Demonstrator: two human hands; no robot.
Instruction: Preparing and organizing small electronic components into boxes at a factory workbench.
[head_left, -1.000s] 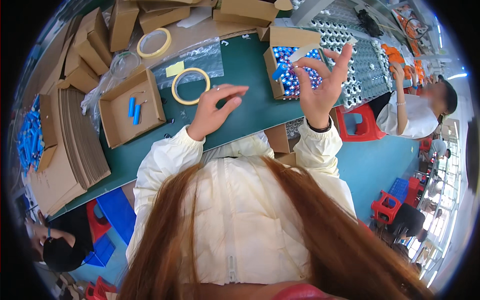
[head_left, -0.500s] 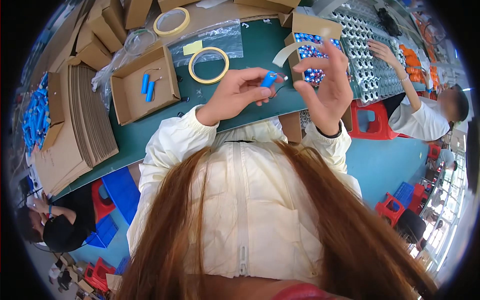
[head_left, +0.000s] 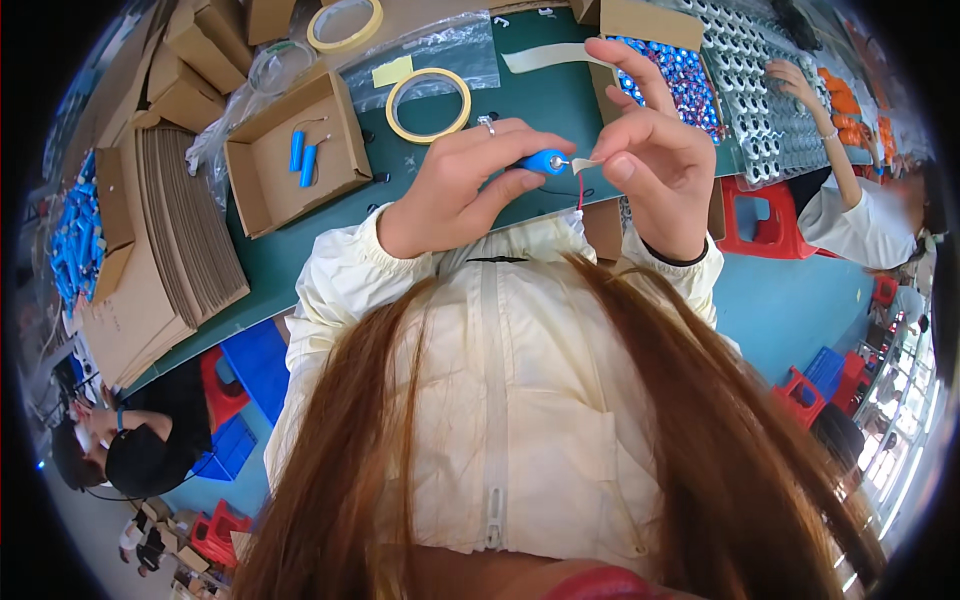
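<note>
My left hand (head_left: 455,185) is closed round a blue cylindrical battery (head_left: 545,162), its metal end facing right. A red wire (head_left: 580,192) and a dark lead hang below that end. Thumb and forefinger of my right hand (head_left: 662,165) pinch a small pale piece of tape (head_left: 584,164) beside the battery's end; whether it touches the metal I cannot tell. From a raised finger of the same hand a longer cream tape strip (head_left: 545,58) stretches left over the green table.
An open carton (head_left: 240,160) with two blue batteries stands left, near stacked cardboard (head_left: 185,215) and a box of batteries (head_left: 75,240). Tape rolls (head_left: 455,125) (head_left: 372,25) lie behind my left hand. A filled battery box (head_left: 715,90) stands back right, near a co-worker's hand (head_left: 795,80).
My right hand has come left and down to the battery's end, and its thumb and forefinger have closed on a small tape piece. The battery has turned to lie more level.
</note>
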